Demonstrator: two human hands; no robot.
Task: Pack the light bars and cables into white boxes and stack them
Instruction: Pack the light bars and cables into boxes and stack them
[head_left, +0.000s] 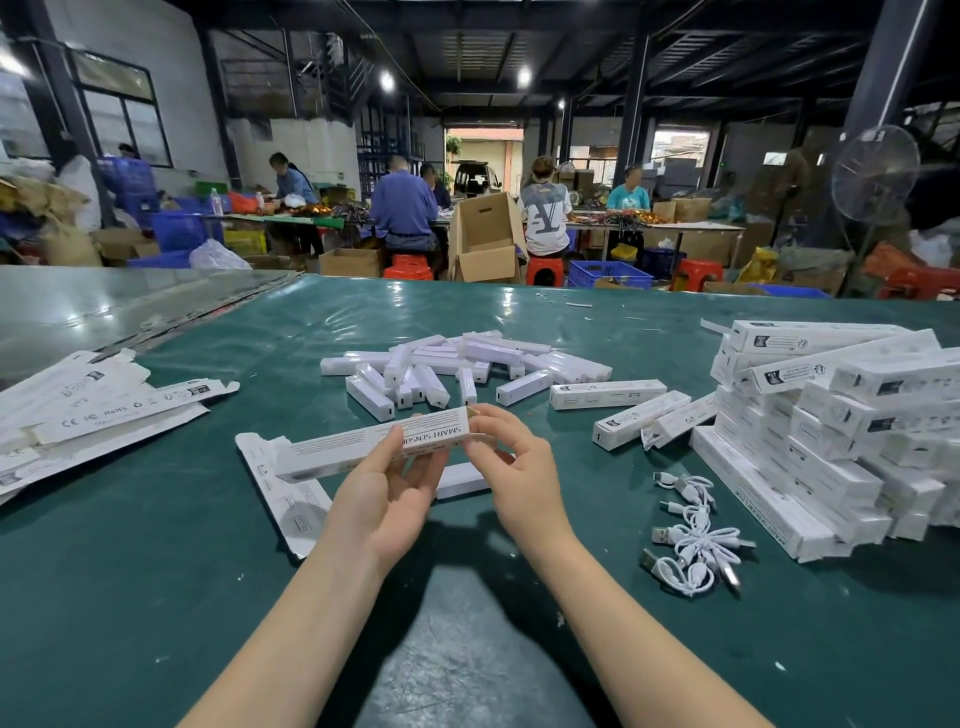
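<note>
1. Hands: your left hand (387, 499) grips the white box (374, 441) from below, with the thumb on its printed face. Your right hand (519, 467) pinches the box's right end, fingers curled at the flap.
2. You hold the box above the green table (156, 571), in front of you, its left end lower than its right.
3. Under that left end lies a flat carton (291, 499), touching the table.
4. A single light bar (460, 480) rests on the table just beneath your hands.
5. Beyond your hands, mid-table, sits the loose pile of light bars (457, 364).
6. To your right lie the white cables (691, 535), coiled and tangled, just beside the stack of packed boxes (831, 426).
7. Three closed boxes (608, 394) lie between the pile and the stack.
8. At your far left, unfolded cartons (93, 410) overlap in a heap.
</note>
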